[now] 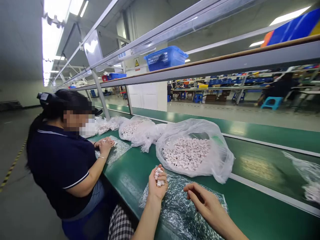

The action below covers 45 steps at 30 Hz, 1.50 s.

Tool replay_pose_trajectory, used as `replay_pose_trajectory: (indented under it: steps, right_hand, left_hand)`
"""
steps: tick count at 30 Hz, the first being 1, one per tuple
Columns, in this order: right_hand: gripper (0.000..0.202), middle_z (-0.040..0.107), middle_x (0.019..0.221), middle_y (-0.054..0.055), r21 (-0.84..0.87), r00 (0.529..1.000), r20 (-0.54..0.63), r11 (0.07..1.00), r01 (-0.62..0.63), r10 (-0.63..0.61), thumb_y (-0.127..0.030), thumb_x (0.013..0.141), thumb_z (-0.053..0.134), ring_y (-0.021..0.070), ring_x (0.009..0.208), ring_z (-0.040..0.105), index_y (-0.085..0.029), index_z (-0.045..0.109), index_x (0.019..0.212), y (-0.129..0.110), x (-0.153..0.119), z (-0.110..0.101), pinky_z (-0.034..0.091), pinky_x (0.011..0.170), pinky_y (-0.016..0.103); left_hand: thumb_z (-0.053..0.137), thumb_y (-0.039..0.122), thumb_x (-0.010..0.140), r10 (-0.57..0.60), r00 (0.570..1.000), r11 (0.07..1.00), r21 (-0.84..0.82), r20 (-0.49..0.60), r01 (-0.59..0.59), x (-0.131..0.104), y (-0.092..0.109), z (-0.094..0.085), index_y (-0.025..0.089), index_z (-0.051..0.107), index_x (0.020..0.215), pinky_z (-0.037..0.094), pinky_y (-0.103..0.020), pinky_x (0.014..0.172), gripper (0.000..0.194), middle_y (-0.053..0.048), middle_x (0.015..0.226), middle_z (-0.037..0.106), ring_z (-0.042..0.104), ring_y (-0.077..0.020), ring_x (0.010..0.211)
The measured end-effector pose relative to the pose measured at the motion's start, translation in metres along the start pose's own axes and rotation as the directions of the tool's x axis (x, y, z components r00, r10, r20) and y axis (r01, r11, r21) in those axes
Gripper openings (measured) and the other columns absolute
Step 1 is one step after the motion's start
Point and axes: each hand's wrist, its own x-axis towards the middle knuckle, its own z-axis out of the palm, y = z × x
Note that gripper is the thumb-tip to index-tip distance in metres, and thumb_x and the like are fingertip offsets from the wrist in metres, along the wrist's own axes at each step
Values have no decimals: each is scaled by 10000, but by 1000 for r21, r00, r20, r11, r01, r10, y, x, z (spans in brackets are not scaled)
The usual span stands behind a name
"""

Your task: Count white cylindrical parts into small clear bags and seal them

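Observation:
My left hand (158, 182) is turned palm up with its fingers curled around several small white parts (160, 177). To its right, my right hand (201, 200) hovers over a crinkled clear plastic sheet (182, 213), its fingers bent and apart, with nothing visible in them. Beyond both hands, a large open clear bag (222, 163) holds a heap of small white ring-like parts (187, 151). The sheet lies flat on the green work surface (250, 203).
At the left, a seated person (60, 156) works with both hands over another plastic sheet (116, 155). More bags of white parts (132, 128) stand further back. A metal shelf rail (212, 70) with a blue basket (166, 58) runs overhead. Another bag (311, 180) lies at far right.

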Motion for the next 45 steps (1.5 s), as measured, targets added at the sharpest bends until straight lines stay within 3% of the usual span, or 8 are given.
replay_pose_trajectory:
  steps: [9,15,25,33,36,39,42,45]
  right_hand:
    - [250,651,789,7,-70,966,203,982,176,-159,-377,1010,420,184,651,585,-244,614,926,-26,41,19,413,569,279]
    - [145,672,877,6,-127,979,137,977,169,-151,-356,966,502,176,668,607,-264,598,1024,-15,47,43,437,579,274]
    - [91,667,813,-17,-196,992,90,974,109,-93,-346,897,568,158,594,593,-257,587,897,-24,22,79,432,548,267]
    - [255,633,750,0,-70,997,57,996,57,-53,-461,960,529,157,637,548,-228,632,940,-54,4,48,420,557,258]
    - [311,594,717,-4,16,999,32,1000,-20,19,-517,948,536,150,604,518,-219,621,981,-51,15,28,419,525,249]
    - [339,574,718,-11,124,995,76,989,-75,66,-536,933,544,138,579,499,-213,611,1008,-40,31,20,418,504,236]
    - [319,606,774,3,102,990,134,993,-50,36,-507,947,525,147,622,520,-210,619,1014,-25,48,22,426,538,242]
    - [297,641,829,14,-4,978,207,1000,1,-1,-473,962,503,164,684,546,-211,637,997,-6,65,27,423,588,259]
  left_hand:
    - [450,195,958,116,990,987,-99,-83,-124,-8,2,2,100,638,926,571,-161,621,213,-78,838,639,645,-79,660]
    - [479,183,915,197,980,980,-13,-24,-198,-9,-3,-4,142,687,973,581,-335,888,220,-104,975,697,701,-182,951]
    - [535,233,888,126,992,990,65,-22,-125,-47,-8,-26,165,671,1073,568,-360,906,240,-116,1081,691,691,-218,1001]
    - [478,223,937,90,996,995,-41,-12,-90,-80,17,-41,102,667,1029,547,-401,969,243,-143,1043,681,675,-230,1046]
    - [460,228,954,80,995,995,-51,-57,-83,-80,33,-44,89,653,1048,577,-383,923,255,-153,1049,671,677,-222,1029]
    - [430,237,977,-44,997,997,-67,-60,40,-78,43,-49,96,622,1120,609,-238,689,277,-148,1060,653,687,-158,873]
    - [427,233,982,-176,984,981,-95,-38,172,-77,49,-56,110,591,1163,467,-94,428,273,-117,979,640,623,-79,668]
    - [436,210,977,-214,977,974,-79,-19,212,-72,53,-59,117,579,1147,329,-53,326,241,-78,875,609,520,-34,532]
